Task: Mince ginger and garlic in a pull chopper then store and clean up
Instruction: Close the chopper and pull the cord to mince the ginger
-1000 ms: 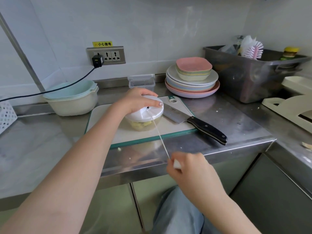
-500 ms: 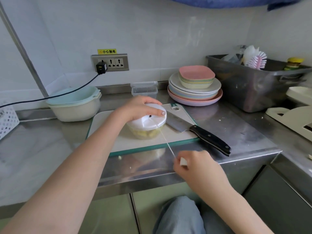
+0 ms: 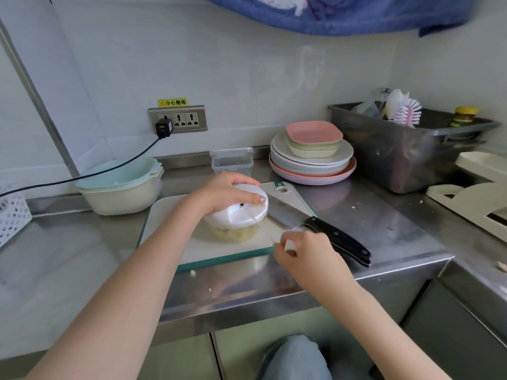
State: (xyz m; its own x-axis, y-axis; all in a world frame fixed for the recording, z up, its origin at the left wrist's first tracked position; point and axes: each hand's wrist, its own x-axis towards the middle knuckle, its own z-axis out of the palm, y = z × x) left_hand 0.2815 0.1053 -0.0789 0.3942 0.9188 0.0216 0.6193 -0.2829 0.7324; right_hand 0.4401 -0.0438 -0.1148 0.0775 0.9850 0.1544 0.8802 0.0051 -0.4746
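Nearest to the camera, the right hand pinches the small white pull handle between thumb and curled fingers. One second ago this hand was far out past the counter edge with a long cord stretched; now it is close to the cutting board and only a short piece of cord shows, so the cord is winding back in. I judge one pull is finished and the next is being prepared.

Behind it, the pull chopper stands on the board, yellowish mince visible in its clear bowl. The left hand lies over the white lid, fingers curved round it, pressing it steady as before.

The knife lies just beside the chopper, and the clear storage container waits at the wall.
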